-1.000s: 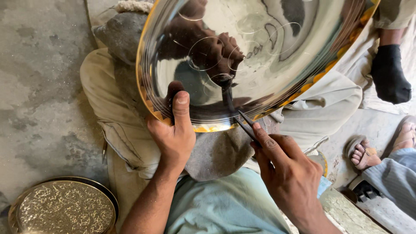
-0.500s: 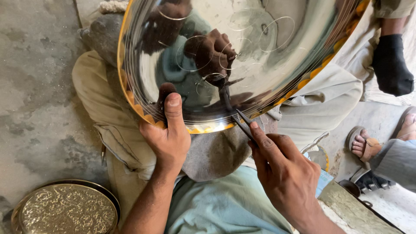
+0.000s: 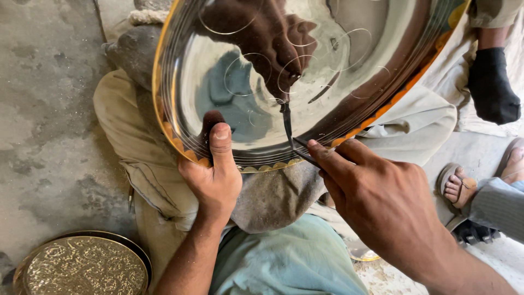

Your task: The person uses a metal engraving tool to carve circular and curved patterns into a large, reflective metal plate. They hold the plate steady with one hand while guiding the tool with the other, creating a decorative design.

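Gripping the near rim of the tray (image 3: 327,60), left hand (image 3: 210,180) closed tight, thumb (image 3: 221,145) pressed flat on the shiny inner face, other fingers hidden behind the metal. Tray tilted up over the lap, propped on grey cloth (image 3: 273,196), filling the far middle of the scene. Faint scribed circles showing on the mirror surface, scalloped gold edge running just under the thumb.

Pinching a slim dark scriber (image 3: 292,139) from the right, right hand (image 3: 376,202) curled shut around it, forefinger (image 3: 327,155) laid along the shaft. Tip touching the tray's face just right of the thumb, near the rim; shaft crossing the rim back into the fingers. Thumb and tip close but apart.

Down at near left, an embossed round plate (image 3: 82,267) lying flat on the concrete floor (image 3: 49,109). Over on the right, another person's sandalled foot (image 3: 456,186) and, farther off, a black sock (image 3: 491,87).
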`<action>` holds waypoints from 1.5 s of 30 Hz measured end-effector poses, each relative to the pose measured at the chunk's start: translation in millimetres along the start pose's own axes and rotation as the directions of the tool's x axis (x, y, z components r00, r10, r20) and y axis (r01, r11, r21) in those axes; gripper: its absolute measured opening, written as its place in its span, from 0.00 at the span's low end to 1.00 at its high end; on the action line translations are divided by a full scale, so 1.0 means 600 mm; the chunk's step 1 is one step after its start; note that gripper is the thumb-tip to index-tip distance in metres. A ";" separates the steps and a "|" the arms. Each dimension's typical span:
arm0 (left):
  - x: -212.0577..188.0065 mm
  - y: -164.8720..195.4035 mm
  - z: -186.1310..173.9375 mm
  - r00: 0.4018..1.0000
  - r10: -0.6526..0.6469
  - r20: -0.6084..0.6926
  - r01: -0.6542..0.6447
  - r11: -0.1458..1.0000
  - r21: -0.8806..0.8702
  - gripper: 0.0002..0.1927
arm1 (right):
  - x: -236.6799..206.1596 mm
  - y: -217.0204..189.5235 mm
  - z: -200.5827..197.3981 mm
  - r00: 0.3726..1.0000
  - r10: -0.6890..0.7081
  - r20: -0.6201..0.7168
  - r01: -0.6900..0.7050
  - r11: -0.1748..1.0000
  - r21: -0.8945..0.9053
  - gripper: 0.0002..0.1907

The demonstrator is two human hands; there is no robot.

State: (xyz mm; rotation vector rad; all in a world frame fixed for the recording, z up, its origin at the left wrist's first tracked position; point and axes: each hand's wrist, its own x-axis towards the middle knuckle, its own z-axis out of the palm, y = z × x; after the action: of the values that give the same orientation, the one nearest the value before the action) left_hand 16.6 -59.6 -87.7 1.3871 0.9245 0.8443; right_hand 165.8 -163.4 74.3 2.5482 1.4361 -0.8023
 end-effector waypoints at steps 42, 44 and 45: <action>0.010 0.016 -0.017 0.995 -0.066 0.071 0.062 0.996 0.059 0.16 | 0.018 -0.111 0.042 0.927 0.366 0.083 -0.350 0.923 -0.161 0.24; 0.015 0.020 -0.018 0.998 -0.037 0.059 0.032 0.996 0.081 0.16 | 0.016 -0.118 0.047 0.972 0.226 -0.060 -0.234 0.952 -0.198 0.24; 0.019 0.021 -0.018 0.997 -0.039 0.068 0.033 0.996 0.082 0.15 | 0.014 -0.119 0.051 0.976 0.213 -0.038 -0.216 0.944 -0.248 0.26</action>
State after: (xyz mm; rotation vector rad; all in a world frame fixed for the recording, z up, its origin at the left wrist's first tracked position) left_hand 12.0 -44.1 -75.2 1.4562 0.9358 0.7335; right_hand 98.6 -128.3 55.0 2.4594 1.1512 -0.5360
